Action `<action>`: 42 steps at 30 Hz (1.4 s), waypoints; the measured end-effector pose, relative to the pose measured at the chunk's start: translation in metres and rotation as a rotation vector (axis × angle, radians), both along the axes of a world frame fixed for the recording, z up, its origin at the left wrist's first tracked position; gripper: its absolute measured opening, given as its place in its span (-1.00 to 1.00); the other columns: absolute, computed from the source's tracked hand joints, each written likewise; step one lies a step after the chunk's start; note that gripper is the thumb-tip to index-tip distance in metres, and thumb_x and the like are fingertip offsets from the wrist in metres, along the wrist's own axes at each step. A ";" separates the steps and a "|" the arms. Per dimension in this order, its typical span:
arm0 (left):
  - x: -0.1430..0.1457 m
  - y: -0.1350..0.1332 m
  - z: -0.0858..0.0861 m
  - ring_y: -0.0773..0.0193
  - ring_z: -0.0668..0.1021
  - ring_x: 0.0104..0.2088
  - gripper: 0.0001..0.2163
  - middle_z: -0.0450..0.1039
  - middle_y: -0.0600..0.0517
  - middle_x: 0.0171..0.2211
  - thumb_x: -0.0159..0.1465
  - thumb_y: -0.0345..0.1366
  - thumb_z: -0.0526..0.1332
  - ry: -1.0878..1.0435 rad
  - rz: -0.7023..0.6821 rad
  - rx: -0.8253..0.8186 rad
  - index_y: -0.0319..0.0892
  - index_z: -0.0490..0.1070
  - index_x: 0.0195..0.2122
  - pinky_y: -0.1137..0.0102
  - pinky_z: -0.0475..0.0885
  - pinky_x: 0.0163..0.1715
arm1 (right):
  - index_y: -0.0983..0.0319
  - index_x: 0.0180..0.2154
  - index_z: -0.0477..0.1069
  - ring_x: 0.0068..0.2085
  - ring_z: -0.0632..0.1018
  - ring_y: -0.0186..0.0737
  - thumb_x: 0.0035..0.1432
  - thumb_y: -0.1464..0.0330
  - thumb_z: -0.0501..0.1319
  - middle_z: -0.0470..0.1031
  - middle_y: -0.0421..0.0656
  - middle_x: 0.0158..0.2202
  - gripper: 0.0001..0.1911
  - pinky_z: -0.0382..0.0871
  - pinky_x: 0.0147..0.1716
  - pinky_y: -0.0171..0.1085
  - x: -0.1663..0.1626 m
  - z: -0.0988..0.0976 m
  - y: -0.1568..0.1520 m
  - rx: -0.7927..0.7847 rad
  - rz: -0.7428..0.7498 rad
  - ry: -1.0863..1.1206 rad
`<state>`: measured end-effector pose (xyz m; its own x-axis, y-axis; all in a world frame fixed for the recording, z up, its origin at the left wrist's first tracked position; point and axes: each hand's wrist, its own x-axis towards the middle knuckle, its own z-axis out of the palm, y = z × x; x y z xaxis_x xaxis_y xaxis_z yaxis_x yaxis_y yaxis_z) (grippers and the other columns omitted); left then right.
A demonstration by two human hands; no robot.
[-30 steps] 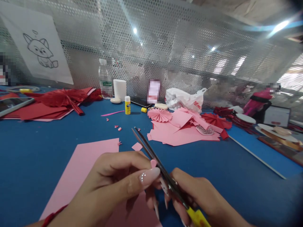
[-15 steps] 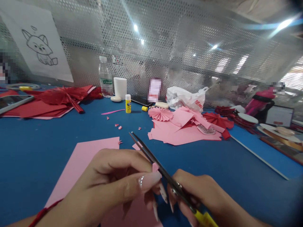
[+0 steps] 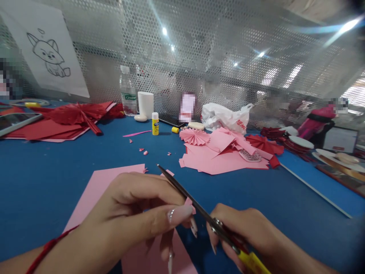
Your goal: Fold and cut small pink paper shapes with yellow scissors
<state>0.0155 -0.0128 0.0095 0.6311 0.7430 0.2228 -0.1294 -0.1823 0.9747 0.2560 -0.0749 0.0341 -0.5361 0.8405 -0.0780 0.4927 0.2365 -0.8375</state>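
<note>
Between the thumb and fingers of my left hand (image 3: 142, 217) is a small piece of pink paper (image 3: 189, 204). My right hand (image 3: 239, 228) grips scissors (image 3: 199, 209) with dark blades and a yellow handle. The blades are closed together and lie against the pink piece, pointing up and left. Beneath my left hand a large pink sheet (image 3: 85, 198) lies on the blue table (image 3: 285, 198), partly hidden by my wrist and fingers. A small pink scrap (image 3: 168, 173) rests by the scissor tip.
Beyond my hands stand a yellow glue stick (image 3: 155, 125), a water bottle (image 3: 127, 91) and a white cup (image 3: 145, 104). Pink paper sheets (image 3: 211, 163) and a folded pink fan (image 3: 194, 137) lie to the right. Red paper (image 3: 54, 131) is piled on the left.
The scissor blades, slightly apart before, have come together at the small pink piece. My right hand has shifted slightly to the right.
</note>
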 end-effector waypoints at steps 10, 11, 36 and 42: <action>0.000 -0.001 0.009 0.33 0.61 -0.68 -0.84 0.63 0.07 -0.56 0.31 -0.14 0.35 0.053 0.018 0.143 0.04 0.71 -0.37 0.59 0.45 -0.73 | 0.21 -0.34 0.35 -0.49 0.29 -0.40 0.43 0.03 0.07 0.28 -0.30 -0.51 -0.57 0.18 -0.50 -0.47 0.002 0.001 0.002 -0.061 0.010 -0.030; 0.000 -0.001 0.010 0.34 0.60 -0.69 -0.83 0.62 0.08 -0.59 0.32 -0.14 0.34 0.067 0.024 0.168 0.05 0.71 -0.37 0.60 0.44 -0.74 | 0.21 -0.34 0.35 -0.49 0.30 -0.40 0.44 0.03 0.07 0.28 -0.30 -0.51 -0.58 0.18 -0.50 -0.47 0.002 0.001 0.002 -0.056 0.015 -0.032; 0.003 0.000 0.012 0.34 0.53 -0.73 -0.86 0.56 0.12 -0.68 0.29 -0.12 0.37 0.064 0.102 0.146 0.10 0.69 -0.40 0.57 0.35 -0.78 | 0.19 -0.37 0.23 -0.49 0.24 -0.41 0.40 0.25 0.14 0.24 -0.35 -0.52 -0.73 0.07 -0.49 -0.40 0.000 0.008 0.002 -0.043 -0.022 -0.051; 0.003 0.001 0.010 0.33 0.52 -0.73 -0.86 0.54 0.07 -0.67 0.26 -0.12 0.38 0.061 0.084 0.106 0.07 0.70 -0.41 0.56 0.38 -0.76 | 0.18 -0.34 0.27 -0.51 0.21 -0.41 0.37 -0.01 0.15 0.20 -0.35 -0.54 -0.59 0.07 -0.51 -0.40 0.002 0.010 0.000 -0.082 -0.038 0.007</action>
<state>0.0187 -0.0115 0.0200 0.5824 0.7682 0.2659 -0.0507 -0.2921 0.9550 0.2582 -0.0751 0.0437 -0.5050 0.8511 -0.1433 0.4938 0.1488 -0.8568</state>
